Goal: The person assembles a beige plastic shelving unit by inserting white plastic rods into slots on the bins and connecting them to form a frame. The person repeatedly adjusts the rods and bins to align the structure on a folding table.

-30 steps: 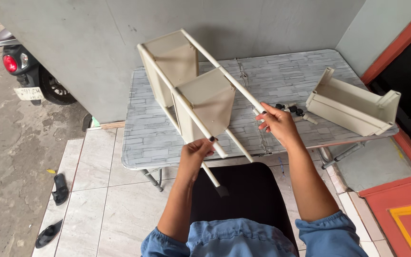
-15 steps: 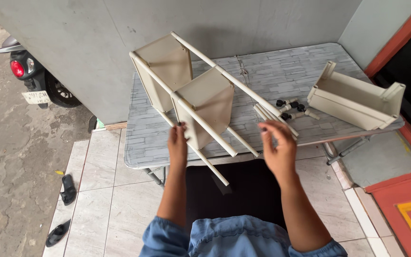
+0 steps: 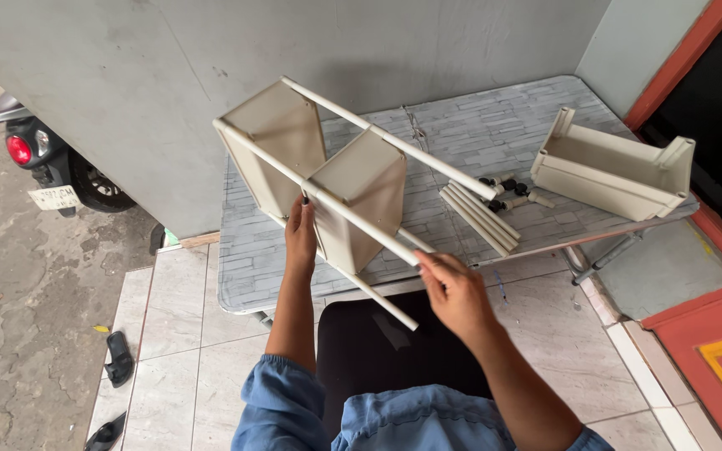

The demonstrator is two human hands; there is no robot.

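A cream plastic shelf rack (image 3: 327, 179), two trays joined by white poles, lies tilted on its side over the table's near edge. My left hand (image 3: 301, 238) grips the rack by a pole beside the near tray. My right hand (image 3: 453, 292) closes its fingers on the lower end of a white pole (image 3: 353, 217) of the same rack. A bundle of loose white poles (image 3: 480, 217) lies on the table just right of the rack. A separate cream tray (image 3: 612, 167) rests at the table's right end.
The grey brick-patterned table (image 3: 461, 134) stands against a grey wall. Small black caster wheels (image 3: 507, 190) lie near the loose poles. A black stool (image 3: 378, 342) is below me. A scooter (image 3: 43, 159) is parked at left, sandals (image 3: 117, 359) on the tiles, a red doorframe (image 3: 712, 334) at right.
The rack has tipped and shifted left. My left hand moved up onto the near tray's pole. My right hand let go, dropped toward me, and now holds a pole's lower end.
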